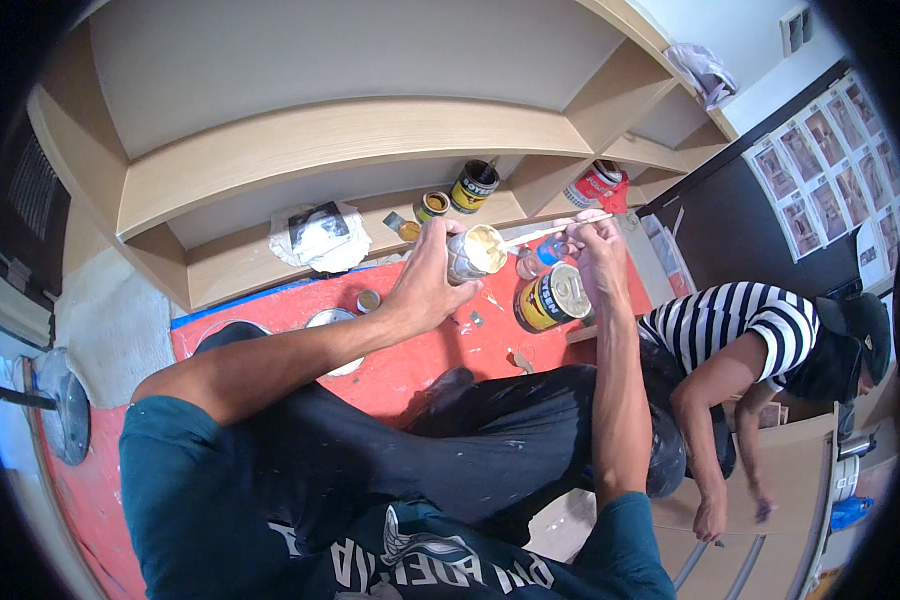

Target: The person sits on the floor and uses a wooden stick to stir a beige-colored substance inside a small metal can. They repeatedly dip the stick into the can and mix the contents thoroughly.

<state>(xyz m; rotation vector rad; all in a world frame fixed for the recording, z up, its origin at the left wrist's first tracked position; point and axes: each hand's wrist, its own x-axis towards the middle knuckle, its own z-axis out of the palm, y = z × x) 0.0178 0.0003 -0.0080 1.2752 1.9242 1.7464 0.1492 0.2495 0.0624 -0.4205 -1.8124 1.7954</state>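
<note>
My left hand (425, 280) is wrapped around a small can (467, 262) of pale cream paste or paint, tilted so its open top shows. My right hand (597, 250) pinches a thin pale stick (542, 233), whose left end reaches the can's rim. Just below, a large black-and-yellow paint can (548, 303) with a metal lid stands on the red floor covering (405, 385). Beside it is a clear bottle with a blue label (545, 255).
Wooden shelving (350, 128) curves ahead, holding a dark paint can (473, 190), a small yellow-labelled can (432, 206), a red-and-white can (592, 186) and a crumpled white cloth (315, 245). A co-worker in a striped shirt (735, 325) bends over a wooden panel (780, 500) at right.
</note>
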